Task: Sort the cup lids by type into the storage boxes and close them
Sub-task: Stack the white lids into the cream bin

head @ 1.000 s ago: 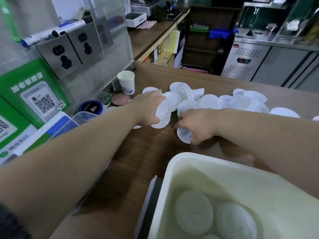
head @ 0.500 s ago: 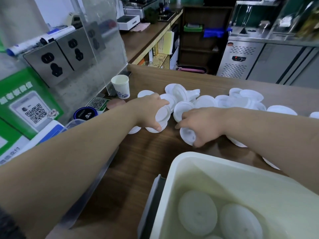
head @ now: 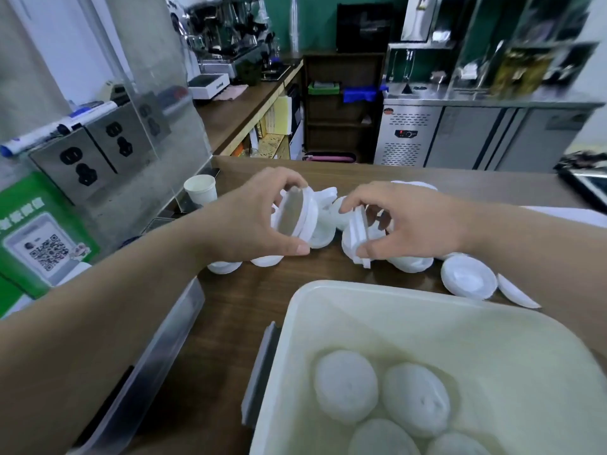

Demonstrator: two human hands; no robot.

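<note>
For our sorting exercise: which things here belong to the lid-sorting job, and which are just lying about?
Job: left hand, gripping a lid stack; right hand, gripping a second stack; loose lids on the counter; storage box.
Lying about: paper cup; QR sign; marker; sockets.

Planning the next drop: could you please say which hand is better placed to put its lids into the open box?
Probably the right hand: its lids hang just beyond the storage box rim; the left hand is off past its corner.

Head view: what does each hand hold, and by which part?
Left hand grips a stack of cup lids by its rims; right hand grips a second stack likewise.
</note>
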